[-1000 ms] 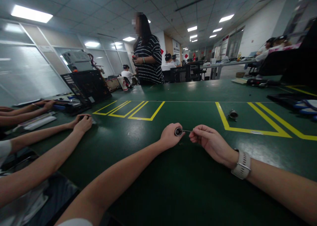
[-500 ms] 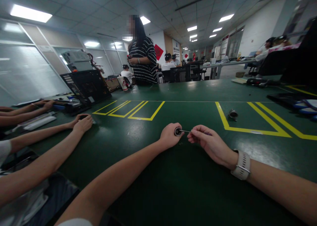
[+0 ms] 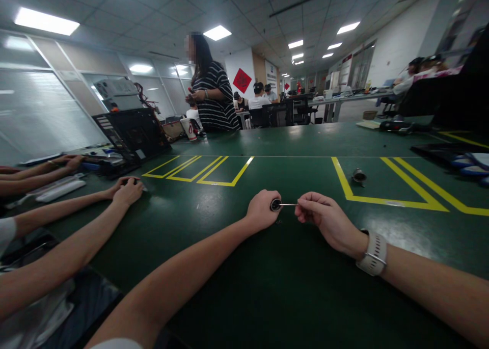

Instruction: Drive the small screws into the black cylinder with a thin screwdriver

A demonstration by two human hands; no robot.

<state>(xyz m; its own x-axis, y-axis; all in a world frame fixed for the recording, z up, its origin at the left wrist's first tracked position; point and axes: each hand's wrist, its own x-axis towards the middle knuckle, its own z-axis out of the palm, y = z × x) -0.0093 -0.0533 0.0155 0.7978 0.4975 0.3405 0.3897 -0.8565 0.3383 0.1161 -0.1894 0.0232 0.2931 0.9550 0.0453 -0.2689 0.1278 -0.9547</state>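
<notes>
While left hand grips round part, thin tool — right hand pinching — touches it.

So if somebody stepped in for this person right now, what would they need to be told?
Left hand: fisted on the green table, gripping a small round dark part with its open face turned right.
Right hand: pinching a thin metal rod whose tip sits at the part's opening.
A similar round part lies apart, inside the yellow marked box to the right.
Done: rod and part are brought together.
Left: how deep the rod sits cannot be seen; the second part is untouched.
A co-worker's hands rest at the left.
</notes>
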